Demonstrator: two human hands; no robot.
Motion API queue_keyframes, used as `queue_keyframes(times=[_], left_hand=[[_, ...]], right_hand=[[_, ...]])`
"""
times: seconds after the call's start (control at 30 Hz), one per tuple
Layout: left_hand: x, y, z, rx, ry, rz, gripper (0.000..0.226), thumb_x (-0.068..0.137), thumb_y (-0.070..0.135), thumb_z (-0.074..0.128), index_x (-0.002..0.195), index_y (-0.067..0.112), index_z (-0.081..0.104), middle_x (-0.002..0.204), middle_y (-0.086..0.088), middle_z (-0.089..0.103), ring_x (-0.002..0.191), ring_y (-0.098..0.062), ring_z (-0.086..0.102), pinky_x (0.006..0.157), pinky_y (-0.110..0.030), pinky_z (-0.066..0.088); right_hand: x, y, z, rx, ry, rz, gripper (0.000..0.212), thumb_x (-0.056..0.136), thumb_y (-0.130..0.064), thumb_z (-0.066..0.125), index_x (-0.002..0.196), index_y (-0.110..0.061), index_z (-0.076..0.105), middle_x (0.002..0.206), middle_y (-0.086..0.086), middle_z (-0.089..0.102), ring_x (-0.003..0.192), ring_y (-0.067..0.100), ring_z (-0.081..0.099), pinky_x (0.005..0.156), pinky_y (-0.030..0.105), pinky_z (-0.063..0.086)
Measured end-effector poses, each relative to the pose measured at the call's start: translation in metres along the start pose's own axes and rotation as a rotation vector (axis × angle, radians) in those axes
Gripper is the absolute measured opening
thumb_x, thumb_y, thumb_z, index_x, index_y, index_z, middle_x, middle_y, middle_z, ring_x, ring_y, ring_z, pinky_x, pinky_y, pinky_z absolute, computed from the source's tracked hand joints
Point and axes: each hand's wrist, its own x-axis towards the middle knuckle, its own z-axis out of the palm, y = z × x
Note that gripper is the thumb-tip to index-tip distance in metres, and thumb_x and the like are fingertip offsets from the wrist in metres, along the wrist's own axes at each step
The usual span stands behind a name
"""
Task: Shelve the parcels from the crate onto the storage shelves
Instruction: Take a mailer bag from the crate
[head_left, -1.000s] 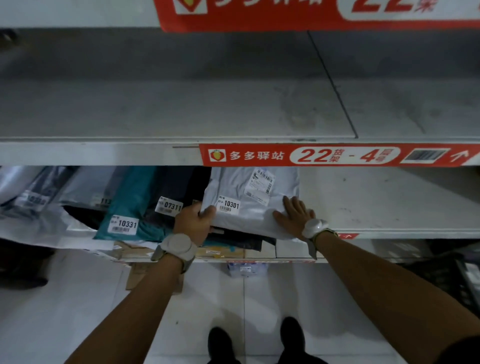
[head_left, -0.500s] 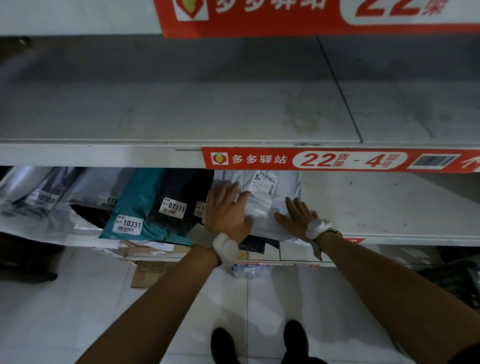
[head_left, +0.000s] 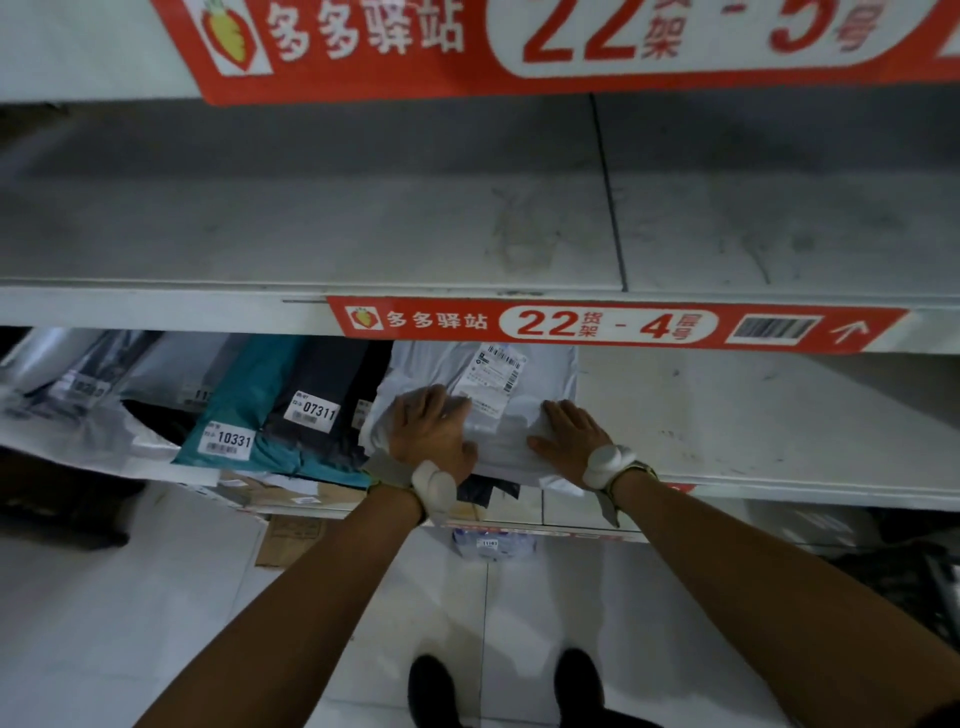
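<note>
Pale grey plastic mailer parcel (head_left: 535, 364) lies flat on the white metal shelf (head_left: 753, 415), right under the red label strip (head_left: 613, 325) marked 22-4, w/ its white shipping label (head_left: 493, 371) facing up. Left hand (head_left: 431, 436) is open, palm down, fingers straight, pressing on the parcel's left part. Right hand (head_left: 569, 441) is likewise flat & open on the parcel's right front corner, fingers slightly spread. White bands on both wrists. Parcel's left edge sits against a row of other bags leaning side by side: a dark plastic bag w/ sticker 07311 (head_left: 322, 384), then a teal plastic bag w/ sticker 10331 (head_left: 244, 405); further left are grey ones, too blurred to read. Above is a scuffed grey shelf board (head_left: 311, 228). Below are the pale tiled floor (head_left: 519, 597) & two dark shoes (head_left: 434, 686).
</note>
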Motion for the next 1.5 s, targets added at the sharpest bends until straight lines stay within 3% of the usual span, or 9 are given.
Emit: queue_keyframes(times=[0.1,0.23,0.43,0.57,0.83,0.97,1.1,1.37,1.5], left_hand=[[0.002,0.007,-0.004,-0.004,-0.009,-0.057,0.057,0.067,0.048,0.048,0.119,0.026,0.055,0.124,-0.002,0.053,0.121,-0.030,0.049,0.103,-0.047,0.036],[0.003,0.016,-0.009,0.023,-0.028,-0.076,0.056,0.070,0.047,0.048,0.118,0.021,0.057,0.122,-0.005,0.056,0.120,-0.028,0.050,0.099,-0.043,0.037],[-0.007,0.048,-0.016,-0.063,-0.063,-0.191,0.053,0.069,0.041,0.046,0.117,0.021,0.059,0.124,-0.006,0.061,0.118,-0.031,0.054,0.102,-0.048,0.041],[-0.030,0.081,-0.026,-0.143,-0.040,-0.124,0.045,0.080,0.039,0.056,0.123,0.026,0.059,0.129,-0.003,0.060,0.119,-0.027,0.054,0.103,-0.039,0.041],[-0.092,0.133,-0.039,-0.295,-0.069,-0.035,0.034,0.087,0.039,0.059,0.119,0.028,0.060,0.121,0.003,0.065,0.107,-0.022,0.062,0.083,-0.029,0.048],[-0.129,0.146,-0.033,-0.397,-0.121,-0.032,0.046,0.079,0.052,0.047,0.116,0.026,0.060,0.117,0.000,0.065,0.108,-0.024,0.062,0.088,-0.033,0.050],[-0.173,0.175,-0.016,-0.477,-0.134,-0.024,0.037,0.089,0.038,0.061,0.124,0.025,0.059,0.125,0.001,0.062,0.113,-0.022,0.059,0.093,-0.035,0.051],[-0.214,0.257,-0.005,-0.590,-0.247,0.066,0.021,0.090,0.036,0.060,0.107,0.024,0.063,0.107,0.001,0.069,0.096,-0.022,0.065,0.077,-0.027,0.048],[-0.218,0.307,-0.007,-0.586,-0.318,0.097,0.030,0.088,0.034,0.061,0.116,0.023,0.061,0.112,-0.003,0.069,0.094,-0.025,0.067,0.077,-0.026,0.048]], right_hand=[[-0.012,0.017,-0.006,0.076,0.089,-0.050,0.080,0.089,-0.070,0.041,0.155,-0.028,0.026,0.159,0.002,0.030,0.146,0.027,0.029,0.119,0.041,0.027],[-0.023,0.041,-0.012,0.033,0.122,-0.057,0.071,0.097,-0.053,0.049,0.155,-0.017,0.027,0.158,0.011,0.032,0.143,0.032,0.033,0.117,0.041,0.031],[-0.045,0.067,-0.024,0.028,0.130,-0.119,0.068,0.096,-0.045,0.054,0.154,-0.019,0.028,0.157,0.011,0.031,0.142,0.033,0.033,0.116,0.043,0.032],[-0.067,0.077,-0.027,0.008,0.154,-0.136,0.069,0.095,-0.045,0.055,0.153,-0.017,0.030,0.156,0.011,0.033,0.140,0.033,0.037,0.113,0.042,0.034],[-0.134,0.091,-0.027,-0.056,0.226,-0.117,0.071,0.094,-0.050,0.057,0.152,-0.016,0.033,0.155,0.011,0.036,0.140,0.032,0.039,0.114,0.043,0.034],[-0.173,0.101,-0.019,-0.121,0.169,-0.075,0.072,0.097,-0.051,0.050,0.155,-0.019,0.023,0.160,0.008,0.027,0.145,0.028,0.030,0.118,0.040,0.029],[-0.227,0.120,-0.003,-0.169,0.123,-0.023,0.075,0.096,-0.053,0.049,0.157,-0.021,0.017,0.162,0.007,0.023,0.147,0.028,0.027,0.118,0.043,0.027],[-0.321,0.182,0.000,-0.203,0.040,0.162,0.071,0.097,-0.046,0.053,0.156,-0.025,0.019,0.163,0.005,0.018,0.148,0.027,0.023,0.120,0.042,0.024],[-0.356,0.238,-0.015,-0.158,0.039,0.262,0.070,0.097,-0.048,0.053,0.155,-0.023,0.023,0.161,0.007,0.022,0.146,0.030,0.025,0.118,0.043,0.027]])
